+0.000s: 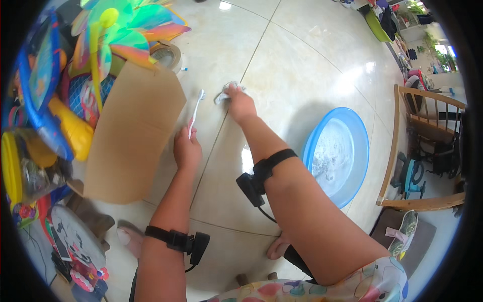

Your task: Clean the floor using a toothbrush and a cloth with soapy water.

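Note:
My left hand (187,149) grips the pink-and-white handle of a toothbrush (195,109), its bristle head pointing away from me. Ahead and to the right, my right hand (240,104) presses a crumpled whitish cloth (222,97) against the tiled floor (264,147). The cloth lies over or beside a grout line, and the fingers cover part of it. To the right of my right forearm stands a light blue plastic basin (307,147) holding sudsy, greyish water (332,158). Both forearms wear black straps with small devices.
A cardboard box (132,136) filled with toys stands at left, with a shiny pinwheel (113,37) on top and a tape roll (169,56) behind. A round stool top (77,236) sits lower left. A wooden-framed piece of furniture (388,151) and a grey mat (422,241) lie right.

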